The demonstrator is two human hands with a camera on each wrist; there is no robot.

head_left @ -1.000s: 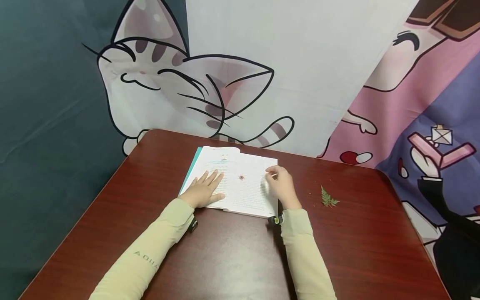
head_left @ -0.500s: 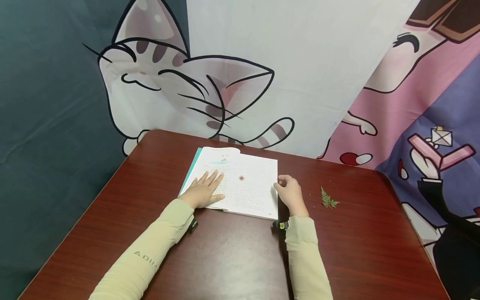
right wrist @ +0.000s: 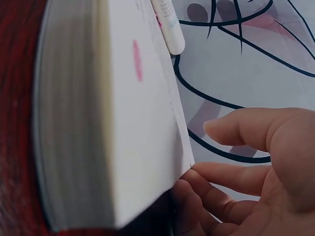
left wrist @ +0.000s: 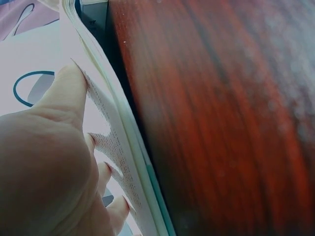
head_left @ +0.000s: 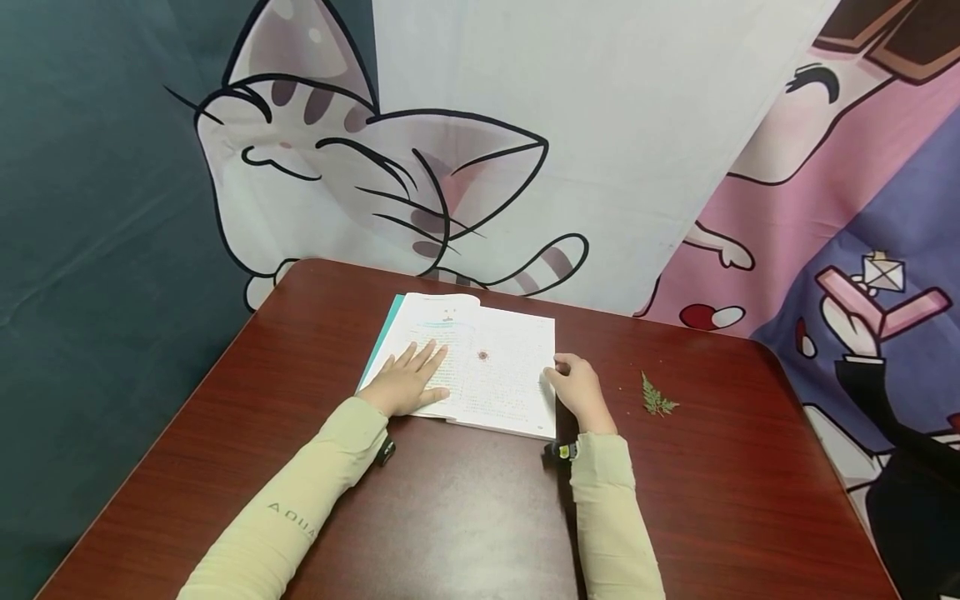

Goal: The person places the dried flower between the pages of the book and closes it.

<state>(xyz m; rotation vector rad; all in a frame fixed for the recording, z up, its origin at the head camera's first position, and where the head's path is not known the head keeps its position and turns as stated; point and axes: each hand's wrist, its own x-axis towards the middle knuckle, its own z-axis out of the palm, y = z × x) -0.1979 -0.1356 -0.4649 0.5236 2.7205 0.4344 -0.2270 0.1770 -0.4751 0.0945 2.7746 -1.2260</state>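
Note:
An open book (head_left: 506, 392) with a teal cover lies on the table. My left hand (head_left: 403, 379) rests flat on its left page, fingers spread. In the left wrist view the thumb (left wrist: 69, 91) lies along the lower part of that page. A small reddish round flower shape (head_left: 483, 356) sits near the middle of the right page. At the book's right edge is my right hand (head_left: 577, 387), fingers loosely bent. The right wrist view has its index finger (right wrist: 231, 177) touching the page edge, while the thumb (right wrist: 231, 129) stands apart from the page.
A green fern-like leaf (head_left: 658, 397) lies on the reddish-brown table (head_left: 465, 517), right of the book, with tiny specks near it. Behind the table hangs a cloth backdrop (head_left: 615, 125) with cartoon drawings.
My right hand has moved right and slightly nearer, from over the right page to the book's right edge, its fingertips now lower there. The left hand, book and leaf have stayed put.

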